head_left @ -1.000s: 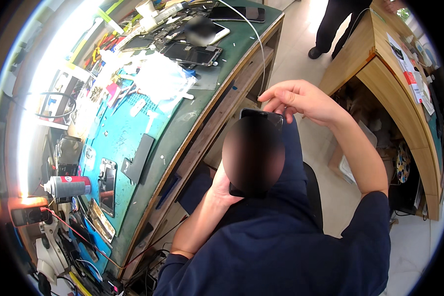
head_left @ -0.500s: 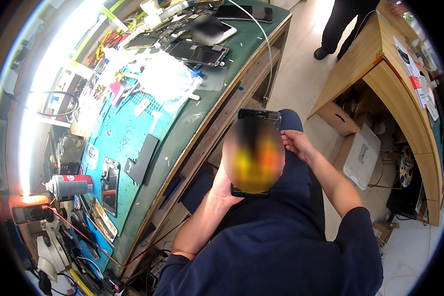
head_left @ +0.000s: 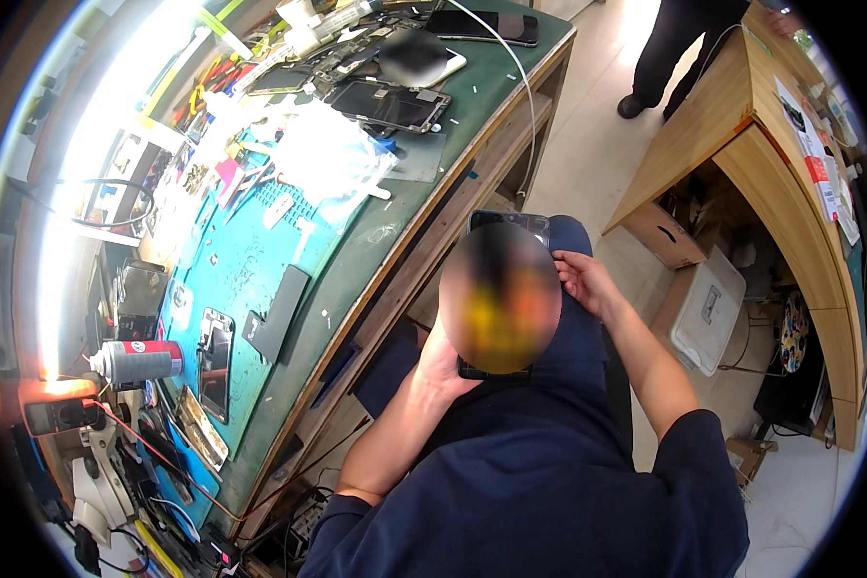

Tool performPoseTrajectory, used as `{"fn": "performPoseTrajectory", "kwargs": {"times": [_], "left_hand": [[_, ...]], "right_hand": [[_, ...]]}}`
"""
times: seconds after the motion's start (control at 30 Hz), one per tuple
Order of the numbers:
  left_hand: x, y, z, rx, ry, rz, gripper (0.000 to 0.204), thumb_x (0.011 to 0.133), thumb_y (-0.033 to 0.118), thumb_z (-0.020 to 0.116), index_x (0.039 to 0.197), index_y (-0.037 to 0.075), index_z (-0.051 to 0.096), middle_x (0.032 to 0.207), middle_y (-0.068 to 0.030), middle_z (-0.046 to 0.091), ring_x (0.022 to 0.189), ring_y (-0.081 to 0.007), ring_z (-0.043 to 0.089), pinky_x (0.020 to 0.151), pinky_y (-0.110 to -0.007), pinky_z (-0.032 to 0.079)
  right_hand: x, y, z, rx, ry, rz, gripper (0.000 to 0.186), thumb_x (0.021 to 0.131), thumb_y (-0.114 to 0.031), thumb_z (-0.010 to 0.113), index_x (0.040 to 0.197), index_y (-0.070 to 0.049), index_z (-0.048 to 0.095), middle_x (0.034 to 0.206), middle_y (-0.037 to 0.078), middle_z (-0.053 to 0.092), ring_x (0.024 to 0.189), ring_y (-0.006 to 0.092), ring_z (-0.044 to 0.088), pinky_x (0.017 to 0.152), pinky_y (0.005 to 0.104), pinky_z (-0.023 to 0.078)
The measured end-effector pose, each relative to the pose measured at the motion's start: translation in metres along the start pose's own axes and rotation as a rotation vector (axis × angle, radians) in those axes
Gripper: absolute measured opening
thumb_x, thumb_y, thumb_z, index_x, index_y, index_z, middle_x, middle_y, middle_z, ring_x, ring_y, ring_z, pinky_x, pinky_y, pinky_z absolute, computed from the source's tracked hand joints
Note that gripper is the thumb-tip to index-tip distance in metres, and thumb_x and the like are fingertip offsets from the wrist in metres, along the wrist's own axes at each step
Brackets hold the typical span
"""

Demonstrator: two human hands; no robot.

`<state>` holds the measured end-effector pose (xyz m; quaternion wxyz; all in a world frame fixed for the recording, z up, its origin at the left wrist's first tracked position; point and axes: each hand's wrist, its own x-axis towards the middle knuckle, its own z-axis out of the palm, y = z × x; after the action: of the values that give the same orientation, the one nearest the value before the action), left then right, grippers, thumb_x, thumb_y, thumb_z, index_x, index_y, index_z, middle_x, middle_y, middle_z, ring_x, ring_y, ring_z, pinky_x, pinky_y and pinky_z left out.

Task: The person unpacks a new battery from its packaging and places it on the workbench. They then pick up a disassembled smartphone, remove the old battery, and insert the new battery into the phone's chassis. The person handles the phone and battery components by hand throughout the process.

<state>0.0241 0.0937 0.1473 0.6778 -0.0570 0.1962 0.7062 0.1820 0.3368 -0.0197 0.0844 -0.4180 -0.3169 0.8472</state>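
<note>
Black rectangular phone (head_left: 504,294) points away from us, left hand (head_left: 441,360) cupping its left side, right hand (head_left: 586,280) half-curled, seemingly empty, by its right.

On the left side, a long white light (head_left: 79,183) shines very strongly. Near it stands a counter (head_left: 356,252) with a green top and a wooden edge, and below its top there are open wooden compartments. The floor (head_left: 588,144) is pale and smooth, with bright reflections near the top. At the right stands a light-brown wooden desk (head_left: 689,144) with a curved-looking front.
</note>
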Motion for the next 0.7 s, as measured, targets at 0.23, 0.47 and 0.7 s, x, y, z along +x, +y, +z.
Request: {"fn": "performPoseTrajectory", "kwargs": {"times": [0.23,0.47,0.7], "left_hand": [[0.011,0.000,-0.009,-0.059,-0.109,-0.026,0.082,0.098,0.072,0.037,0.143,0.005,0.050,0.136,-0.0157,0.060,0.120,-0.0283,0.062,0.104,-0.045,0.051],[0.029,-0.002,0.012,-0.040,-0.028,0.006,0.089,0.098,0.072,0.033,0.147,-0.001,0.041,0.143,-0.0223,0.053,0.129,-0.0354,0.055,0.111,-0.047,0.045],[0.038,-0.010,0.016,0.204,0.009,0.082,0.088,0.099,0.073,0.021,0.150,0.003,0.040,0.146,-0.0168,0.051,0.137,-0.0279,0.049,0.112,-0.045,0.044]], "right_hand": [[-0.005,0.011,0.003,-0.059,-0.052,0.022,0.032,0.106,-0.033,0.051,0.105,-0.004,0.065,0.086,0.005,0.072,0.066,0.0113,0.067,0.057,0.0235,0.054],[-0.075,0.004,0.042,0.078,-0.800,0.210,0.073,0.103,-0.064,0.035,0.097,0.000,0.067,0.086,0.014,0.073,0.071,0.0181,0.072,0.063,0.0245,0.057],[-0.119,-0.024,0.070,-0.109,-0.795,-0.029,0.055,0.107,-0.039,0.047,0.141,0.003,0.045,0.119,0.016,0.069,0.089,0.0228,0.074,0.068,0.0284,0.059]]}}
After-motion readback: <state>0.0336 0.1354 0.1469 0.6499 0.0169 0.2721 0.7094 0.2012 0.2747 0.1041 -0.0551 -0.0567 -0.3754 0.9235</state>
